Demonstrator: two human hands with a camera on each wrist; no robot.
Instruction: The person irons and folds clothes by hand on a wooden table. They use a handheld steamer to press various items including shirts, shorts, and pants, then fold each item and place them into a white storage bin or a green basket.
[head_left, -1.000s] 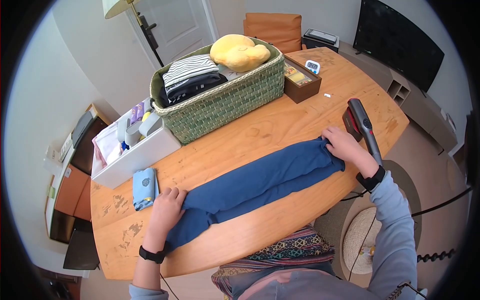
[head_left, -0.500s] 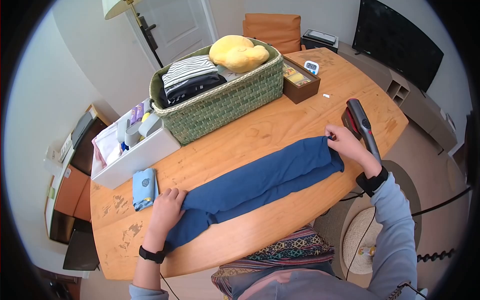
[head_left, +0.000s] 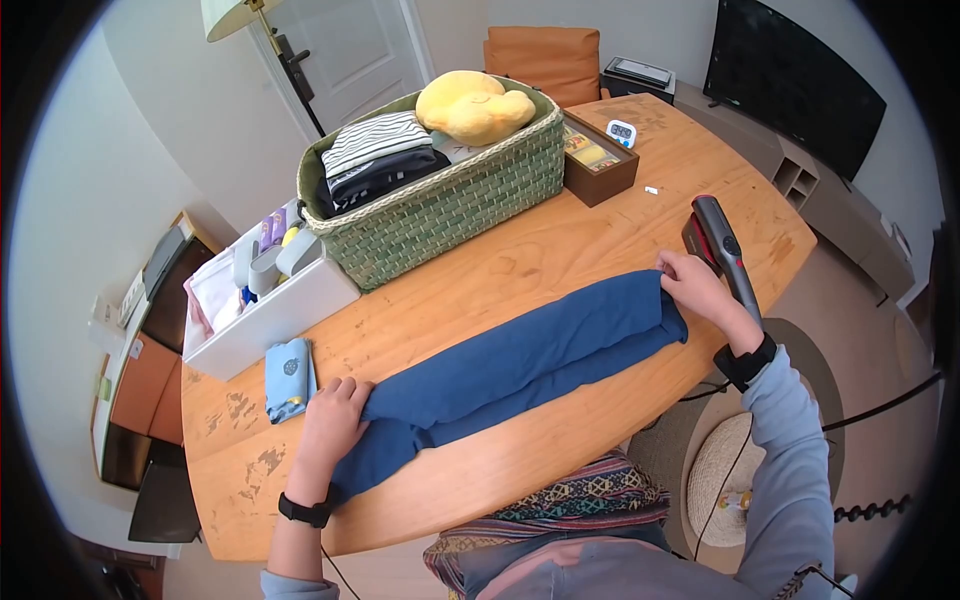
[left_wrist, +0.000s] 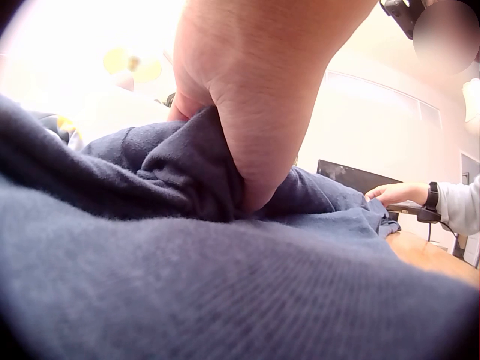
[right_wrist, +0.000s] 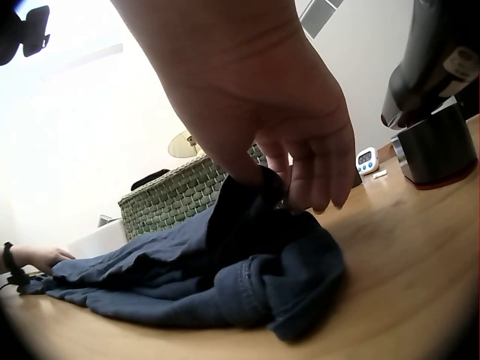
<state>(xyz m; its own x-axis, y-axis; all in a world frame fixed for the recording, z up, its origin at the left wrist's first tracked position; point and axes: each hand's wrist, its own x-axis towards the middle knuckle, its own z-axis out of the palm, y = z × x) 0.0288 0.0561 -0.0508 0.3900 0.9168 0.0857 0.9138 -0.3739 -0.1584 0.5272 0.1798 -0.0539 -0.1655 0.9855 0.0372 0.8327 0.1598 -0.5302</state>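
Across a table (head_left: 560, 245), left hand (head_left: 338, 415) palm-down on blue cloth (head_left: 520, 350) (grip unclear), right hand (head_left: 697, 288) pinching its right end

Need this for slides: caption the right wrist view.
Right hand pinches one end of blue garment, green woven basket behind.

Light blue-grey sleeves (head_left: 790, 450), broad black wristbands (head_left: 745, 362), thin dark cable (head_left: 338, 573) at left wrist

On the wooden surface (head_left: 600, 230) I see a green woven basket (head_left: 450, 220) holding a yellow plush toy (head_left: 470, 105) and folded striped cloth (head_left: 378, 140), with a white box (head_left: 275, 318) at one end, a brown box (head_left: 610, 182) and small timer (head_left: 621, 132) near the other, and beyond them an orange chair (head_left: 545, 65) and a dark television screen (head_left: 795, 85).
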